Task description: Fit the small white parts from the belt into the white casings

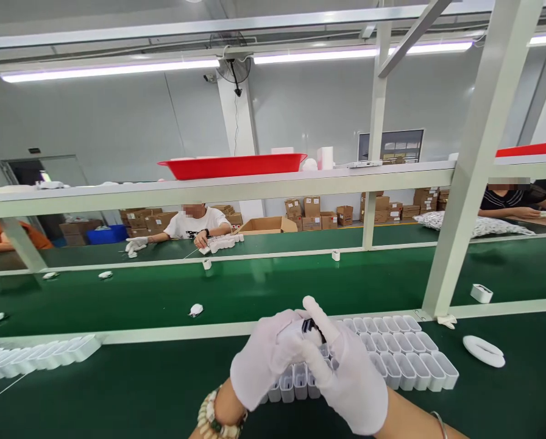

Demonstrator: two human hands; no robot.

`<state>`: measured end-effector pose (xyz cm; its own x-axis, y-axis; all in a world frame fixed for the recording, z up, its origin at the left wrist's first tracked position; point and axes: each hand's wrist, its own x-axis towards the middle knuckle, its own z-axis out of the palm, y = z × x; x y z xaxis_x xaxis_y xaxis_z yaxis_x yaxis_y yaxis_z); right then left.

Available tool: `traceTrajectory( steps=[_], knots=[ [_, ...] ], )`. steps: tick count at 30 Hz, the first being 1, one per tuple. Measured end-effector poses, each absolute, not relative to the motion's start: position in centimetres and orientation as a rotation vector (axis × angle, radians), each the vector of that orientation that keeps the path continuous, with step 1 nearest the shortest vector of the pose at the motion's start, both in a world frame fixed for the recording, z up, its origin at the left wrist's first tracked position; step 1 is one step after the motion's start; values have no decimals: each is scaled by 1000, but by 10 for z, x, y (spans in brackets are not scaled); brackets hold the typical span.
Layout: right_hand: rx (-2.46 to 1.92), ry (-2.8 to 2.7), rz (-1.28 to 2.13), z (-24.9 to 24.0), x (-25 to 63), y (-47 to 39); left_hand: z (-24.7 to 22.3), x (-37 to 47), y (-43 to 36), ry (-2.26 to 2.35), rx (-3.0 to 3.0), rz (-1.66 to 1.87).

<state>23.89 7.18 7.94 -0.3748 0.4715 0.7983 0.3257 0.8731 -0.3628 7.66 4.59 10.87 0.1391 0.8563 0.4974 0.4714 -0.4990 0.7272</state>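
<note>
Head view looks down on a green bench top where both gloved hands meet over a row of white cases, the landmark for everything else. Left hand and right hand sit at the near left end of that row, both clasped around one small white case with a dark part showing between the fingers; it is held just above the row. What the dark part is cannot be made out, possibly an opening or an insert. Right of the row lies a white oval ring. Far to the left of the row is a second line of white cases. Beyond the row runs a green conveyor belt with scattered white pieces, and across it a person in a white shirt works. Above, a red tray rests on the shelf
</note>
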Motion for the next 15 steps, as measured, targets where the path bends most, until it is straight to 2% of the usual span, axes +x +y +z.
traceTrajectory(
  steps=[6,10,15],
  knots=[
    [-548,-2018,206,88,242,74,92,81,48,1213,2063,1474],
    [-384,-2038,102,88,246,78,95,82,45,1218,2035,1521],
    [-312,-2125,168,81,244,80,102,81,39,1280,2066,1542]
  ],
)
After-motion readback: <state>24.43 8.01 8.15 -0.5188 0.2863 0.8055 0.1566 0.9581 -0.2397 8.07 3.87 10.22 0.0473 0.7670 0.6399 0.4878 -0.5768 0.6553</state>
